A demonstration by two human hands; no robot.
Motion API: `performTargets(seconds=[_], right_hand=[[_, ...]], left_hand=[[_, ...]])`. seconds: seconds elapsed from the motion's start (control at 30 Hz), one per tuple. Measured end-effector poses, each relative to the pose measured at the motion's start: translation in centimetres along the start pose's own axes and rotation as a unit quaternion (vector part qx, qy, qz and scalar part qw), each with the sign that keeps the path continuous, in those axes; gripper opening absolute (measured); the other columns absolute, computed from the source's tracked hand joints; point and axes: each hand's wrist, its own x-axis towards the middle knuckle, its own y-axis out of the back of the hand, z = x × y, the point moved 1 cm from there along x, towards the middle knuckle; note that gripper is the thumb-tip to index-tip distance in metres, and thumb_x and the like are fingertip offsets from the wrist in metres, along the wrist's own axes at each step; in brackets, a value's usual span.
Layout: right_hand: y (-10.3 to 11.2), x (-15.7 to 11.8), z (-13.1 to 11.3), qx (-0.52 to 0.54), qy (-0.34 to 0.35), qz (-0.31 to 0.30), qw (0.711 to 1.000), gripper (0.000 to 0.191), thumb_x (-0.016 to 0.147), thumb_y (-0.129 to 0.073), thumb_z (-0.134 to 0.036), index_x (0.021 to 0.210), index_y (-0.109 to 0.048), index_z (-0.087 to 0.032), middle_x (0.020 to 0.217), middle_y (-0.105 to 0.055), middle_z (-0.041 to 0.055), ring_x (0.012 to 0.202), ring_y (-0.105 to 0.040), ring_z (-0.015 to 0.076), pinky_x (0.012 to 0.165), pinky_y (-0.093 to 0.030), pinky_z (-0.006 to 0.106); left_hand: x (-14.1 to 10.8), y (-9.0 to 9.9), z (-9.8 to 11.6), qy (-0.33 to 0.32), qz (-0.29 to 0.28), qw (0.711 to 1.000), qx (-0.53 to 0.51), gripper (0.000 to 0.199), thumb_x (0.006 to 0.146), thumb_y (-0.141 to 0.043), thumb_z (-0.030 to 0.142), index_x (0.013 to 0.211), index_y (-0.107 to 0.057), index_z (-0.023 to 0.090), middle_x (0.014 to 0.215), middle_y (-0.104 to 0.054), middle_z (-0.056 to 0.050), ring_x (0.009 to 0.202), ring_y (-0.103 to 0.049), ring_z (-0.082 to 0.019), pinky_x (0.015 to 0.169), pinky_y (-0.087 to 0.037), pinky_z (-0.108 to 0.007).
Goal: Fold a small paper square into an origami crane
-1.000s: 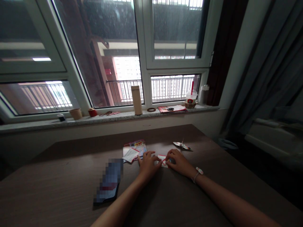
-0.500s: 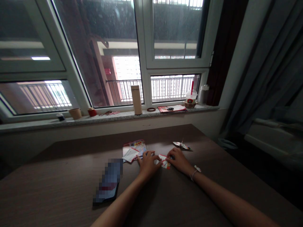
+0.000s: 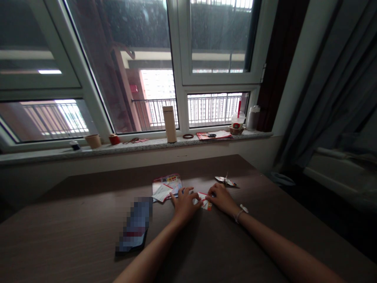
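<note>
Apparently folded paper [image 3: 205, 206]: small, white with red and orange print; rests on the brown table [image 3: 88, 224] between both hands; we judge it very light, thin, easily creased or torn;
Left hand [image 3: 186, 205]: fingers bent, thumb and fingertips at the paper's left side; pinching or merely pressing, we cannot tell;
Right hand [image 3: 221, 197]: fingers curled, tips at its right side; grip too small for us to make out;
Edges: we favour light fingertip holds here; a glossy face might slip
</note>
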Motion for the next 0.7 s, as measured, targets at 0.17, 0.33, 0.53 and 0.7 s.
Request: performTargets(seconds=[0.17,0.33,0.53,0.7], right_hand=[[0.18,0.11,-0.19,-0.013,-0.006,-0.006,1.0,0.016,0.081,-0.067,-0.034,0.083,-0.072,-0.019,0.098,-0.062,0.0075,0.102,-0.052,0.0238,0.088,-0.038,0.03],[0.21,0.11,-0.27,-0.009,-0.007,-0.005,1.0,0.017,0.081,-0.067,-0.035,0.084,-0.073,-0.019,0.098,-0.062,0.0074,0.103,-0.052,0.0238,0.087,-0.038,0.03],[0.19,0.06,-0.39,-0.014,-0.008,0.003,1.0,0.018,0.082,-0.066,-0.035,0.083,-0.073,-0.019,0.097,-0.062,0.0073,0.103,-0.052,0.0233,0.088,-0.038,0.029],[0.16,0.0,-0.48,-0.022,-0.01,0.0,1.0,0.018,0.082,-0.066,-0.036,0.083,-0.072,-0.019,0.098,-0.062,0.0068,0.103,-0.052,0.0231,0.088,-0.038,0.029]], left_hand=[[-0.15,0.16,0.23,0.0,-0.003,1.0,0.001,0.013,0.081,-0.068,0.042,0.089,-0.074,0.034,0.136,-0.056,-0.001,0.134,-0.035,-0.034,0.106,-0.003,-0.077],[-0.13,-0.14,0.13,-0.004,-0.005,1.0,-0.002,0.016,0.082,-0.068,0.041,0.096,-0.074,0.042,0.14,-0.052,0.0,0.136,-0.034,-0.034,0.105,-0.003,-0.079],[0.03,0.07,0.01,-0.026,-0.013,0.999,0.015,0.017,0.08,-0.071,0.039,0.095,-0.074,0.046,0.141,-0.051,0.003,0.138,-0.032,-0.034,0.104,-0.002,-0.08],[-0.12,0.66,0.18,-0.047,-0.016,0.999,0.021,0.016,0.081,-0.07,0.037,0.094,-0.074,0.046,0.143,-0.05,0.004,0.139,-0.031,-0.034,0.104,-0.002,-0.08]])
